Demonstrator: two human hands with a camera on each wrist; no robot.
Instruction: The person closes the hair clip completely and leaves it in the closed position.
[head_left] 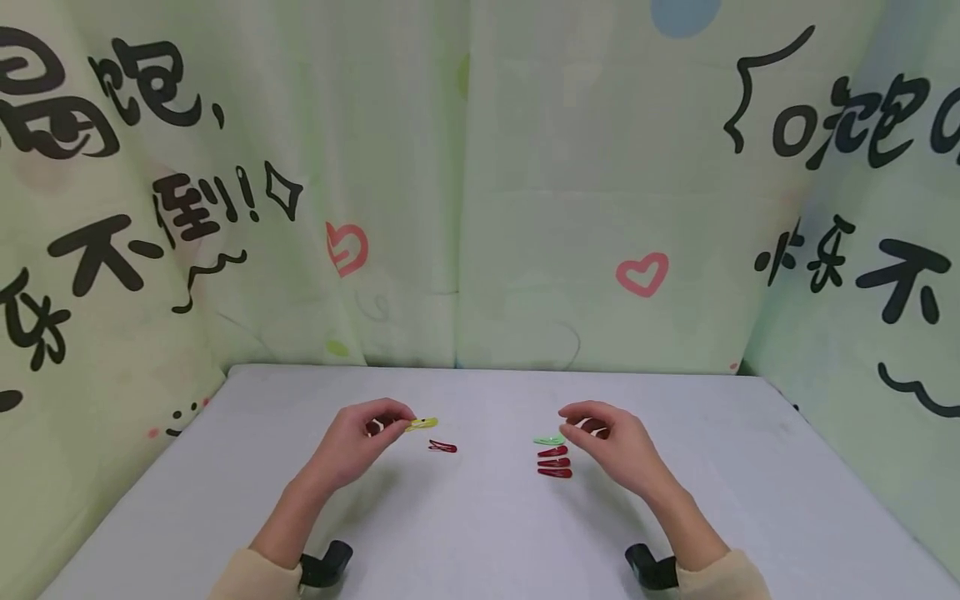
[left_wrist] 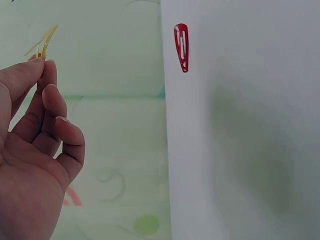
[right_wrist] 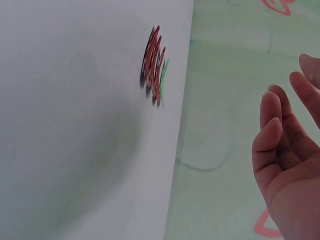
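My left hand (head_left: 365, 439) pinches a yellow snap hair clip (head_left: 424, 423) between thumb and index finger, above the table. In the left wrist view the yellow clip (left_wrist: 44, 44) has its two arms spread apart. A red hair clip (head_left: 442, 447) lies just below and right of that hand. On the right, three red hair clips (head_left: 554, 462) lie in a stack of rows, with a green hair clip (head_left: 548, 440) at their far end. Beside the green clip hovers my right hand (head_left: 611, 442), thumb and fingers apart and holding nothing in the right wrist view.
All of this is over a white-covered table (head_left: 480, 533). Behind and at both sides hangs a pale green curtain (head_left: 525, 208) with dark lettering and pink hearts. Black wrist devices (head_left: 327, 565) sit at the sleeve cuffs.
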